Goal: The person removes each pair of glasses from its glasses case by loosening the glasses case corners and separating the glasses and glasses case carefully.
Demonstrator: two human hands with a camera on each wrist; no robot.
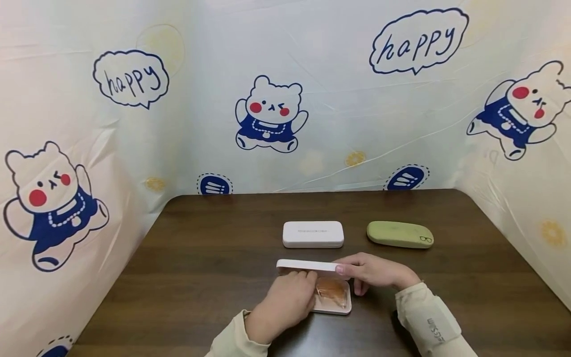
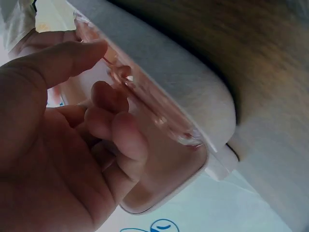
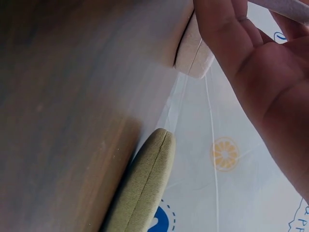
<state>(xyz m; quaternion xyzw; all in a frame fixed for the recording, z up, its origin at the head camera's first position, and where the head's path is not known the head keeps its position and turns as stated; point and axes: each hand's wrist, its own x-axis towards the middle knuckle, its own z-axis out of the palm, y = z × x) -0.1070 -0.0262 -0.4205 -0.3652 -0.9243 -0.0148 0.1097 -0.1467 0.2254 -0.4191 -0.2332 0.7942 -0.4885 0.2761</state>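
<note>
A white glasses case [image 1: 336, 312] stands with its lid [image 1: 305, 265] raised. Inside lies a brown item in clear plastic [image 1: 331, 291], whose kind I cannot make out; the left wrist view shows the wrapping [image 2: 159, 116] along the case's inner side. My left hand [image 1: 287, 300] reaches between lid and base. Its fingers [image 2: 128, 137] are loosely bent, the thumb is apart from them, and nothing shows gripped between them. My right hand [image 1: 376, 271] holds the right end of the lid, thumb on its outer face; its other fingers are partly hidden.
Behind the opened case sits a closed white glasses case [image 1: 313, 234]. To its right lies a green glasses case [image 1: 400, 234] with a small spectacles drawing. All rest on a dark wooden table [image 1: 200, 277], enclosed by a printed curtain [image 1: 330, 124] at the back and sides.
</note>
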